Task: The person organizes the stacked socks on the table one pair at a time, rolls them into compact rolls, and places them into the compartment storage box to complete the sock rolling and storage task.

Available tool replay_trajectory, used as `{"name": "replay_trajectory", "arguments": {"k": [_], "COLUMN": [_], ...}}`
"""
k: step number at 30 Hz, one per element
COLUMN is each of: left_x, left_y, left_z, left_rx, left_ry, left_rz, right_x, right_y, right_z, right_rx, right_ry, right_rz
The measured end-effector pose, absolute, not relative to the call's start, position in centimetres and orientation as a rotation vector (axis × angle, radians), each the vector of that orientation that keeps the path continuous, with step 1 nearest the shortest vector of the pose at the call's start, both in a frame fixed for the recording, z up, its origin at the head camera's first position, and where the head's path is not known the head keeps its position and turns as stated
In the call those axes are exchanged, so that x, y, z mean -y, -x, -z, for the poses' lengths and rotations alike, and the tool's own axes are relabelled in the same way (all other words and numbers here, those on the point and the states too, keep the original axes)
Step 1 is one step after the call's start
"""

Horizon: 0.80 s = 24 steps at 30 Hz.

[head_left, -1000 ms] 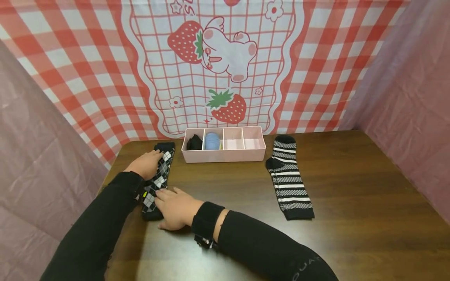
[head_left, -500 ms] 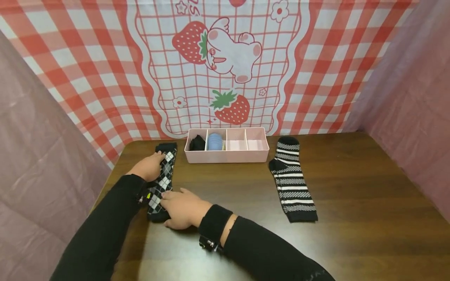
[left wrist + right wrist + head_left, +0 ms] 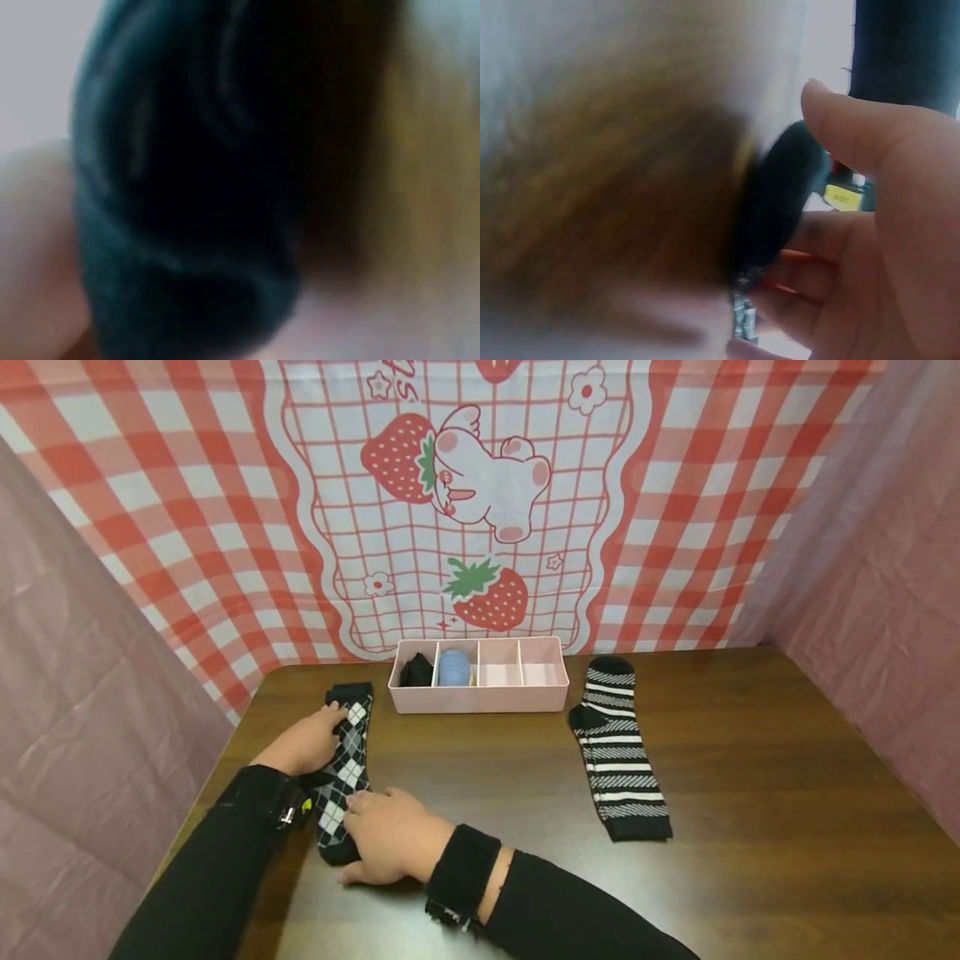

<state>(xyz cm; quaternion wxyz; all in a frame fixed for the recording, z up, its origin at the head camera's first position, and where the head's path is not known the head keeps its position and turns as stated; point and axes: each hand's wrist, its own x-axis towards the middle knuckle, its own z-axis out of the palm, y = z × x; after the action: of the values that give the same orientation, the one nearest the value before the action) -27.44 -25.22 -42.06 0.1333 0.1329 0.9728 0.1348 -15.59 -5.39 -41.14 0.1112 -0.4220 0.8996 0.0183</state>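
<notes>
A black, grey and white argyle sock (image 3: pixel 350 772) lies lengthwise on the wooden table at the left. My left hand (image 3: pixel 303 741) rests over its upper left side, fingertips on the fabric near the dark end. Nearer me, my right hand (image 3: pixel 393 835) lies over the lower right edge with fingers extended and its thumb beside the black end. In the right wrist view, that dark end (image 3: pixel 776 199) stands between the thumb and the loosely bent fingers. Blurred dark folded fabric (image 3: pixel 187 285) fills the left wrist view, close to a finger.
A pink divided box (image 3: pixel 480 700) stands at the back, with a black bundle (image 3: pixel 417 671) and a blue rolled bundle (image 3: pixel 454 668) in its two left compartments. A black-and-white striped sock (image 3: pixel 621 752) lies flat to the right. Checked cloth (image 3: pixel 675 527) hangs behind the table.
The argyle sock has slid a little toward me, and both hands have moved slightly the same way with it. The box and striped sock stay put; the head view has shifted slightly.
</notes>
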Motion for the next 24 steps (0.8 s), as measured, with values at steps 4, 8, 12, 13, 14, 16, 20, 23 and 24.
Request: {"name": "replay_trajectory", "arguments": {"k": [4, 8, 12, 13, 14, 16, 20, 23, 24], "left_x": [24.7, 23.7, 23.0, 22.9, 22.8, 22.5, 21.6, 20.8, 20.6], "left_y": [26.5, 25.9, 25.2, 25.1, 25.0, 24.7, 24.1, 23.5, 23.3], "left_z": [42.1, 41.9, 41.6, 41.6, 41.6, 41.6, 41.9, 42.1, 42.2], "left_rx": [-2.834, -2.856, -2.858, -2.855, -2.847, -2.842, -2.847, -2.859, -2.863], "left_ry": [-0.38, -0.388, -0.4, -0.399, -0.39, -0.377, -0.348, -0.354, -0.355], "left_rz": [-0.361, -0.322, -0.323, -0.33, -0.338, -0.351, -0.382, -0.368, -0.36], "right_x": [5.0, 4.2, 3.2, 3.0, 2.7, 2.2, 1.4, 0.8, 0.6], "right_y": [15.1, 14.7, 14.3, 14.2, 14.0, 13.8, 13.4, 13.2, 13.2], "right_z": [40.7, 40.3, 39.9, 39.9, 39.8, 39.7, 39.5, 39.4, 39.4], "right_rx": [-2.593, -2.558, -2.546, -2.548, -2.55, -2.554, -2.548, -2.543, -2.544], "right_ry": [1.193, 1.16, 1.154, 1.157, 1.166, 1.184, 1.186, 1.178, 1.175], "right_rz": [-0.035, -0.049, -0.035, -0.02, -0.007, 0.01, 0.031, 0.01, 0.001]}}
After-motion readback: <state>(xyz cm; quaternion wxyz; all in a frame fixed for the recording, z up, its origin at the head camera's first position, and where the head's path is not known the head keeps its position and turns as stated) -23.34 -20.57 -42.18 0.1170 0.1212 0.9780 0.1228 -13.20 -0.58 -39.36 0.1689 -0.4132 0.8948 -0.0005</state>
